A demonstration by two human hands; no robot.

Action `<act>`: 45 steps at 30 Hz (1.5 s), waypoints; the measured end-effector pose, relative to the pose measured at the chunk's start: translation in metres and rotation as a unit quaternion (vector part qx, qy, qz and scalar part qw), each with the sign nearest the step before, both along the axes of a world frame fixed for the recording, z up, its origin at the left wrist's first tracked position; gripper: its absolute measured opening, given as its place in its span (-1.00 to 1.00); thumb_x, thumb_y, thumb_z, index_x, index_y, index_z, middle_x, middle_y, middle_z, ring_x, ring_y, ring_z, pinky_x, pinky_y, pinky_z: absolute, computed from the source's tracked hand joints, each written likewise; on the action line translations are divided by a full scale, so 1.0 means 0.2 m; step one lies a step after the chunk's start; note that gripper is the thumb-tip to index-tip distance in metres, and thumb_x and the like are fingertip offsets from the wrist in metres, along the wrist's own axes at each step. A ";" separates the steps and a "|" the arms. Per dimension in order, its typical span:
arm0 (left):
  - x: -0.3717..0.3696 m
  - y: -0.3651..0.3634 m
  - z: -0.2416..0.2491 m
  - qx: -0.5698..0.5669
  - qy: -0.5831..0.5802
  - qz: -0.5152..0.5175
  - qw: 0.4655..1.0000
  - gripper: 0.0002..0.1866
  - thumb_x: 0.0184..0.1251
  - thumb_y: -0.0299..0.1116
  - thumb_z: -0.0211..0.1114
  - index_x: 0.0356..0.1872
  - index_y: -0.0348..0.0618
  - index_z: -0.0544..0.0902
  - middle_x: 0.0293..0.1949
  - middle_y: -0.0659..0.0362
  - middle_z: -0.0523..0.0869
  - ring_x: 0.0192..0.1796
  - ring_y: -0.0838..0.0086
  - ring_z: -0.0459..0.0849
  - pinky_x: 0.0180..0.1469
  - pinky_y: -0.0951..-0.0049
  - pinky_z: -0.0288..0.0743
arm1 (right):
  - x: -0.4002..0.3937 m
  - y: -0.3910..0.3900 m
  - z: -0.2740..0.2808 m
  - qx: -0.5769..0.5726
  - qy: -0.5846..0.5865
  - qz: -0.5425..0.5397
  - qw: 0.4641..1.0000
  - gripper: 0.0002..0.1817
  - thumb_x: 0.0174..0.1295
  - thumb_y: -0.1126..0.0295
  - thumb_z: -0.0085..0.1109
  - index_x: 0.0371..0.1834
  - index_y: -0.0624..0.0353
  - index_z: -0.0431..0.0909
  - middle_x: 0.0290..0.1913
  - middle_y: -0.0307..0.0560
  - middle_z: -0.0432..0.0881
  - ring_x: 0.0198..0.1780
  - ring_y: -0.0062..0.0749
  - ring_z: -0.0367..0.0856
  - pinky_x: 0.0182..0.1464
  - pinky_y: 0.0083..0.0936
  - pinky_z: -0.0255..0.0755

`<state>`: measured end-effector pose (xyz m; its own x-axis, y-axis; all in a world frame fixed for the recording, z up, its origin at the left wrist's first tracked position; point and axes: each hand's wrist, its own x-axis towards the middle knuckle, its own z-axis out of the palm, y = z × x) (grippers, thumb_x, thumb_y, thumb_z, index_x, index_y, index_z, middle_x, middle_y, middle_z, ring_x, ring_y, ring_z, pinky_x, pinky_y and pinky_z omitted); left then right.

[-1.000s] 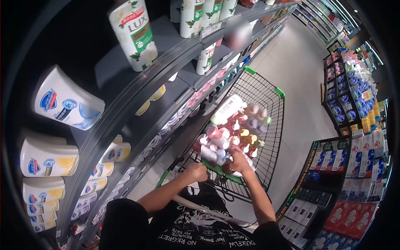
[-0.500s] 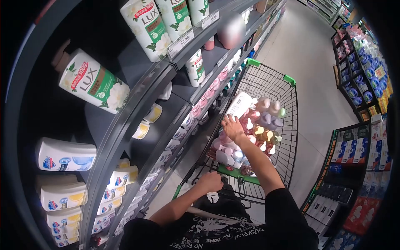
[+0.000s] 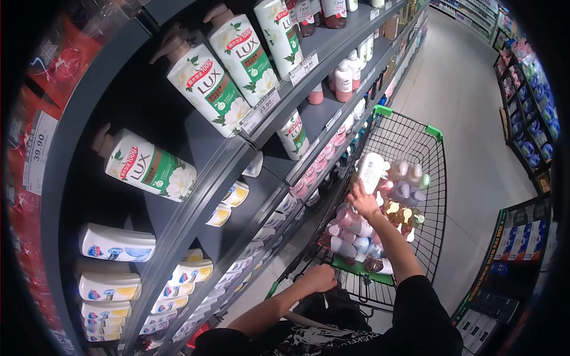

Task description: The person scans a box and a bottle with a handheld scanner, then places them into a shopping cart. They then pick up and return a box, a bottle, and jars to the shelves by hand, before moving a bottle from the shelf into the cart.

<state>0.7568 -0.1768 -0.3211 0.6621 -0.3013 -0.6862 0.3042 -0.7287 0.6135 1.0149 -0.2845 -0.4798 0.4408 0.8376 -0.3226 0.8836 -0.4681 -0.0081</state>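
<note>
My right hand reaches into the shopping cart, its fingers round the lower end of a white bottle. That bottle leans at the cart's shelf side, above pink bottles. Beside it stand pale bottles, purple-grey ones and amber ones with yellow tops. My left hand is closed in a fist at the near end of the cart, close to my body; what it holds, if anything, is hidden.
Left of the cart runs a dark shelf with LUX pump bottles, one lying tilted, and stacked white bottles. At the right stand a display of blue packs and a rack of boxes.
The view has shifted, so shelf and cart appear lower and further right. The white bottle in the cart looks more upright, with my right hand closer round its lower end.
</note>
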 end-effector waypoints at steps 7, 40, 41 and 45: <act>0.19 0.00 0.03 -0.002 0.006 0.000 1.000 -0.63 0.18 -0.17 0.28 -0.31 -0.36 0.73 -0.22 -0.24 0.73 -0.10 -0.13 0.71 0.03 0.03 0.57 | 0.17 -0.01 0.40 0.062 0.054 -0.099 0.992 -0.73 0.24 0.36 0.17 -0.03 0.12 0.42 0.39 0.28 0.27 0.49 0.34 0.10 0.04 -0.08 0.65; 1.27 0.19 -0.06 -0.407 -0.102 0.442 0.793 -0.50 0.07 -0.30 0.54 0.03 -0.33 0.66 -0.19 0.11 0.80 -0.19 0.48 0.75 -0.09 0.41 0.62 | 0.35 -0.26 1.05 0.439 0.451 -0.541 0.557 -0.61 0.32 0.44 0.20 0.17 0.20 0.35 -0.09 -0.04 0.59 -0.17 -0.45 0.64 -0.26 -0.52 0.62; 1.31 0.20 -0.05 -0.406 -0.108 0.438 0.794 -0.50 0.07 -0.30 0.54 0.03 -0.33 0.66 -0.19 0.11 0.80 -0.19 0.48 0.75 -0.09 0.41 0.62 | 0.28 -0.29 1.02 0.409 0.454 -0.544 0.575 -0.63 0.32 0.42 0.22 0.14 0.22 0.39 -0.12 -0.06 0.59 -0.19 -0.44 0.65 -0.26 -0.52 0.62; 1.44 0.24 -0.16 -0.282 -0.204 0.400 0.848 -0.40 0.00 -0.25 0.57 0.08 -0.34 0.61 -0.14 0.06 0.77 -0.10 0.42 0.73 0.01 0.37 0.58 | 0.10 -0.26 1.07 0.167 0.462 -0.343 0.800 -0.61 0.30 0.31 0.26 0.12 0.23 0.45 -0.12 0.08 0.71 -0.16 -0.37 0.68 -0.11 -0.38 0.58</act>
<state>1.0446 -0.1291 -0.3529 0.9568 0.1520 -0.2477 0.2420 0.0552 0.9687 1.0350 -0.3374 -0.2654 0.5364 0.6083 -0.5851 -0.0371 -0.6756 -0.7364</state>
